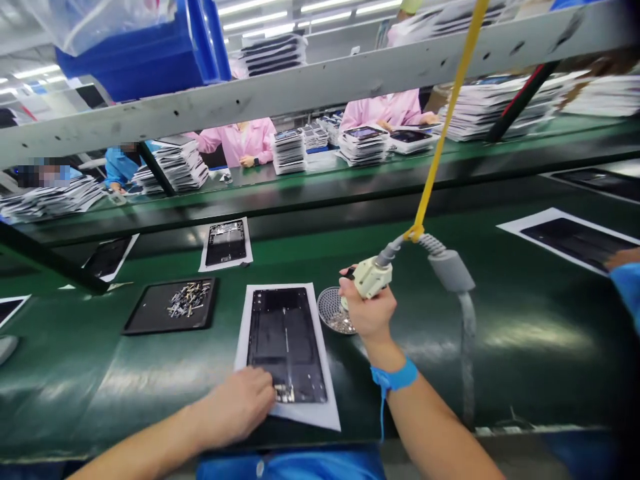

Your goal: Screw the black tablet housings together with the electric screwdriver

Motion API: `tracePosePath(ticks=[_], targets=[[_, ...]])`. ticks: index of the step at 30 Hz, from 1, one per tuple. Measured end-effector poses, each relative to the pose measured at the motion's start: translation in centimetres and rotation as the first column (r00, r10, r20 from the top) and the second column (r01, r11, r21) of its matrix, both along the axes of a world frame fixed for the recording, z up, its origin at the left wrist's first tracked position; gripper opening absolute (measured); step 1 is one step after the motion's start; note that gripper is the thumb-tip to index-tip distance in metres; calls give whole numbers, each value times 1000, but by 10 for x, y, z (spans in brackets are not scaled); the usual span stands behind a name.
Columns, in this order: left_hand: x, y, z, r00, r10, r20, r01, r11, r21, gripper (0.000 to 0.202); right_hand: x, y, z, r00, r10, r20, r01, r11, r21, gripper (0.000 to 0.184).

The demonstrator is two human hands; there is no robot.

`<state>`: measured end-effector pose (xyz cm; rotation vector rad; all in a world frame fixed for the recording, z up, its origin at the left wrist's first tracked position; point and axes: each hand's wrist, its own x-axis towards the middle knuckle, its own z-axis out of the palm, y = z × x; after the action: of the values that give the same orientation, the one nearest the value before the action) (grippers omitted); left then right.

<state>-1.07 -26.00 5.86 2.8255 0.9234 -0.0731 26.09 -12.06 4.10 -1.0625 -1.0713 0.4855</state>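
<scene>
A black tablet housing (pixel 287 340) lies on a white sheet (pixel 320 417) in front of me. My left hand (pixel 245 400) is closed at its lower left corner, fingers bent together against the edge; the fingertips are partly hidden. In my right hand (pixel 373 313) is a cream electric screwdriver (pixel 373 277), gripped with the fingers wrapped round it. Its cable hangs from a yellow strap (pixel 445 133). Below this hand a round perforated dish (pixel 333 310) holds small screws, partly covered by the hand. The screwdriver's tip is hard to make out. A blue band (pixel 395 379) circles my right wrist.
Left of the housing sits a black tray (pixel 150 310) of small metal parts. Another tablet housing (pixel 225 243) lies farther back on the green belt (pixel 445 360). A grey cable (pixel 467 353) hangs at right, near a co-worker's blue sleeve (pixel 627 287). A metal rail (pixel 280 90) crosses above.
</scene>
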Motion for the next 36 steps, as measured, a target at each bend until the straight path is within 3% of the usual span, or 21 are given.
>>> tracePosePath(ticks=[4, 8, 10, 12, 14, 17, 19, 21, 24, 28, 32, 36], targets=[[14, -35, -21, 998, -57, 17, 59, 995, -81, 10, -2, 1, 1, 999, -20, -41, 19, 1000, -14, 36], [13, -28, -21, 986, -36, 160, 66, 981, -184, 15, -2, 0, 3, 997, -22, -78, 18, 999, -51, 36], [-3, -11, -13, 965, 108, 238, -62, 980, -191, 15, -2, 0, 3, 997, -11, -81, 7, 999, -53, 34], [-31, 10, -3, 904, 331, 271, -300, 942, -148, 17, -1, -1, 2, 997, -4, -71, 0, 999, -53, 33], [-68, 32, 7, 792, 551, 262, -557, 829, -59, 23, -1, -2, 1, 998, 4, -56, -7, 998, -62, 33], [-122, 62, 18, 661, 737, 140, -748, 661, 59, 24, 0, -3, -2, 999, 8, -34, -10, 997, -78, 32], [-146, 77, 22, 619, 786, 2, -781, 615, 104, 26, -1, -3, -4, 1000, 2, -31, -4, 997, -75, 33], [-156, 87, 24, 596, 793, -127, -783, 609, 128, 28, -1, -2, -5, 999, -1, -33, -2, 998, -66, 35], [-151, 96, 25, 565, 779, -272, -775, 615, 149, 29, -1, -2, -6, 1000, 7, -26, -8, 999, -52, 36], [-141, 105, 27, 505, 791, -345, -794, 583, 174, 25, 0, -2, -7, 1000, 13, -29, -14, 998, -54, 36], [-154, 107, 37, 503, 825, -258, -830, 544, 121, 22, 0, -3, -6, 1000, 11, -18, -11, 999, -45, 38], [-180, 100, 54, 531, 843, 92, -833, 538, -129, 25, -1, -3, -4, 1000, 0, 2, 1, 998, -62, 35]])
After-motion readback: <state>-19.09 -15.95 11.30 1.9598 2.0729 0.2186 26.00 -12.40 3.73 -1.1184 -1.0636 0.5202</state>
